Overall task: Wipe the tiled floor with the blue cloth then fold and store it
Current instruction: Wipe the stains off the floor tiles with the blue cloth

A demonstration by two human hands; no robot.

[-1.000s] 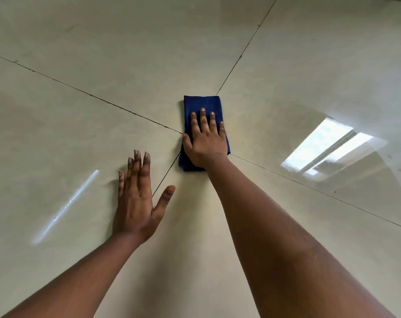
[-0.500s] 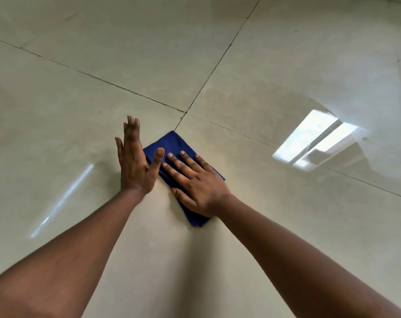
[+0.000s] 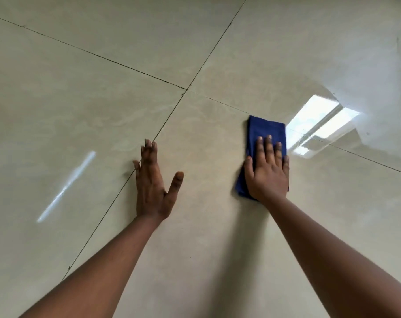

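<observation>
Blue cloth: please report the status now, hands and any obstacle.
Right hand flat, pressing blue cloth on tiled floor. Left hand open, palm on bare tile, apart from cloth. Cloth folded, not stored. No obstacle visible.

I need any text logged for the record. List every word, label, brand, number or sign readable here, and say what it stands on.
None: no readable text shows in this view.
The blue cloth under the right hand shows no visible tag or print.
The tiled floor bears only grout lines and bright reflections.
The left hand lies flat on bare tile.
</observation>
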